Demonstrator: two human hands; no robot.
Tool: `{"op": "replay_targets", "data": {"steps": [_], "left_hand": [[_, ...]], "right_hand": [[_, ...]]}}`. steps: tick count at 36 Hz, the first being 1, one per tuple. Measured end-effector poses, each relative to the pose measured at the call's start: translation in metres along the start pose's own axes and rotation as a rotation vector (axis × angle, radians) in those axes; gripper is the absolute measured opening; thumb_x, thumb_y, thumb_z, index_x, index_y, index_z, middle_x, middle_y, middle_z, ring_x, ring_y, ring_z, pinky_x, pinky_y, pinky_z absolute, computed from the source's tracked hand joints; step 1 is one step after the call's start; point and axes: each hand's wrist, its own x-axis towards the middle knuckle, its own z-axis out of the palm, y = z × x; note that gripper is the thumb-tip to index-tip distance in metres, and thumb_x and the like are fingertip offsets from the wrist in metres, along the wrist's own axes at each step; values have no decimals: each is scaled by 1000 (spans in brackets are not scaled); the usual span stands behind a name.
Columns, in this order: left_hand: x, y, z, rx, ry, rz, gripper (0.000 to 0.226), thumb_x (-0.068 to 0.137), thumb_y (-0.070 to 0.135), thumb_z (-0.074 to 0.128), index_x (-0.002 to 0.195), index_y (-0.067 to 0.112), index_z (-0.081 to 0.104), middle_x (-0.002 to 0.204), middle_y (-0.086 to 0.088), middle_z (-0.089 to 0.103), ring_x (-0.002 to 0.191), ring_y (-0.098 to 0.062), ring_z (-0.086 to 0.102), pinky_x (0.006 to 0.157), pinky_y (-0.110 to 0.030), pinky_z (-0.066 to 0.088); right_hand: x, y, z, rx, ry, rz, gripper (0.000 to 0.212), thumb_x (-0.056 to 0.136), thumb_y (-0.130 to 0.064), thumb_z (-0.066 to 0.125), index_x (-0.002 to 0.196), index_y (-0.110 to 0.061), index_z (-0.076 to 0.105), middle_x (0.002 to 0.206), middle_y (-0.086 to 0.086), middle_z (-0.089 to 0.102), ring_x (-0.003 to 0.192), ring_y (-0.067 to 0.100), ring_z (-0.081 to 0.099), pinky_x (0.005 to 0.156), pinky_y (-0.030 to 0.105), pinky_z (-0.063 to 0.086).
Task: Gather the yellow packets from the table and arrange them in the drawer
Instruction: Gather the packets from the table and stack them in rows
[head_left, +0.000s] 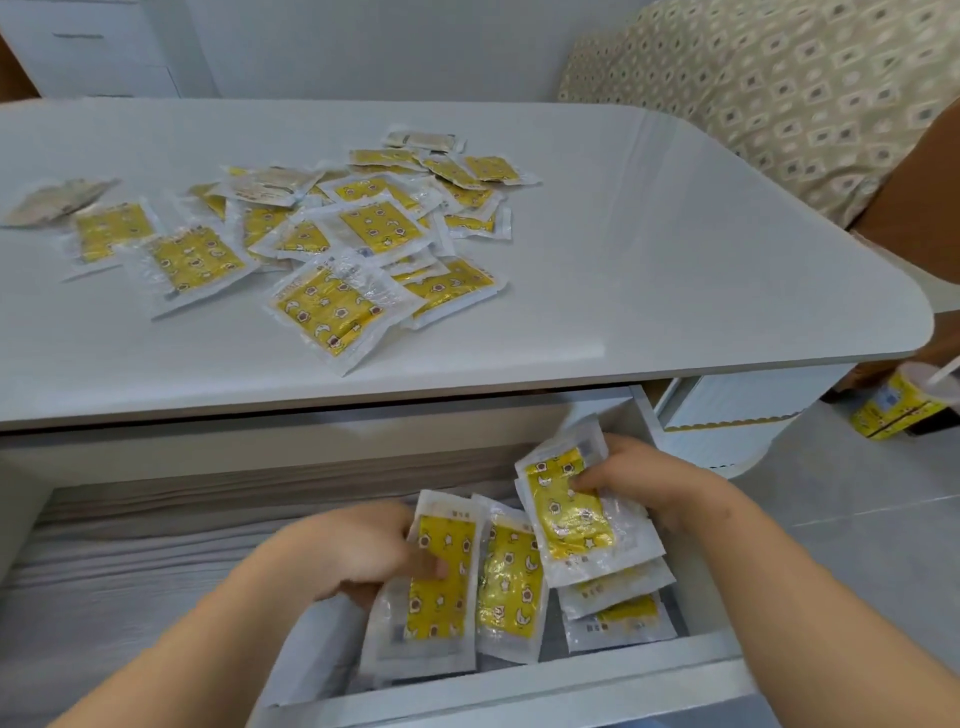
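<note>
Several yellow packets (332, 306) in clear wrappers lie scattered over the white table (675, 270). Below it the drawer (519, 680) stands pulled out, with several packets laid at its right end. My left hand (358, 551) grips an upright packet (441, 577) there, thumb on its front. My right hand (639, 473) pinches another packet (566, 514) by its upper edge, tilted over a small stack (618, 613) against the drawer's right wall. One more packet (509, 582) stands between the two held ones.
Folded grey fabric (130, 561) fills the left part of the drawer. A patterned sofa (779, 88) stands behind the table's right end. On the floor at right sits a yellow cup with a straw (898, 405), next to a white cabinet base (727, 421).
</note>
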Motion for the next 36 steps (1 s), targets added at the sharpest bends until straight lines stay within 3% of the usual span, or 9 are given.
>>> {"op": "replay_targets", "data": {"steps": [6, 9, 12, 16, 19, 23, 26, 31, 36], "left_hand": [[1, -19, -18, -161, -32, -53, 12, 85, 15, 67, 97, 17, 65, 91, -2, 75, 83, -17, 71, 75, -33, 58], [10, -30, -13, -152, 18, -128, 18, 83, 12, 69, 97, 20, 61, 94, -3, 73, 87, -20, 70, 84, -40, 56], [19, -31, -4, -80, 72, -192, 22, 81, 18, 73, 98, 18, 59, 99, -3, 69, 92, -22, 68, 83, -41, 56], [19, -22, 1, 368, 196, -320, 50, 78, 49, 70, 111, 14, 54, 105, -1, 65, 83, -17, 63, 76, -27, 54], [14, -13, 3, 812, 312, -351, 75, 74, 71, 56, 129, 22, 46, 127, 2, 57, 110, -17, 56, 92, -32, 43], [19, -1, 12, 922, 473, -79, 84, 83, 68, 43, 147, 24, 11, 155, -7, 15, 142, -31, 14, 112, -45, 17], [32, 3, 23, 771, 330, 160, 79, 92, 53, 41, 148, 33, -11, 157, 4, -16, 144, -27, -16, 116, -48, -1], [46, -5, 34, 840, 148, 134, 74, 95, 49, 38, 148, 35, -12, 154, 11, -24, 141, -26, -25, 114, -56, -5], [34, -9, 38, 856, 175, 106, 80, 91, 42, 51, 149, 35, -4, 158, 7, -11, 144, -30, -9, 114, -54, 15]], "right_hand": [[2, -3, 1, 259, -112, 64, 11, 91, 1, 51, 94, -6, 60, 76, 11, 73, 64, 23, 71, 61, 35, 59], [7, -1, 7, 297, -154, 81, 13, 91, 0, 52, 100, -6, 60, 82, 11, 73, 70, 23, 71, 70, 39, 58], [11, 7, 14, 46, -125, 31, 18, 89, -1, 57, 101, -15, 59, 96, 8, 71, 87, 24, 69, 84, 40, 55], [10, 12, 15, -376, -64, 1, 23, 87, -3, 58, 109, -8, 60, 111, 12, 66, 102, 25, 63, 92, 38, 51], [11, 14, 15, -476, -34, -6, 25, 86, -6, 58, 110, -9, 61, 109, 12, 66, 100, 25, 64, 90, 38, 52], [13, 13, 15, -519, -15, -32, 34, 86, -11, 61, 119, -16, 56, 114, 5, 64, 102, 20, 62, 91, 36, 51], [13, 14, 16, -528, -5, -25, 39, 85, -13, 62, 123, -17, 54, 117, 4, 62, 103, 20, 61, 93, 38, 50], [13, 16, 15, -524, 31, -17, 47, 83, -13, 65, 128, -17, 52, 121, 5, 61, 107, 22, 60, 93, 38, 51], [11, 13, 13, -507, 61, -10, 33, 91, -16, 56, 124, -15, 55, 115, 4, 62, 104, 20, 59, 87, 30, 47]]}}
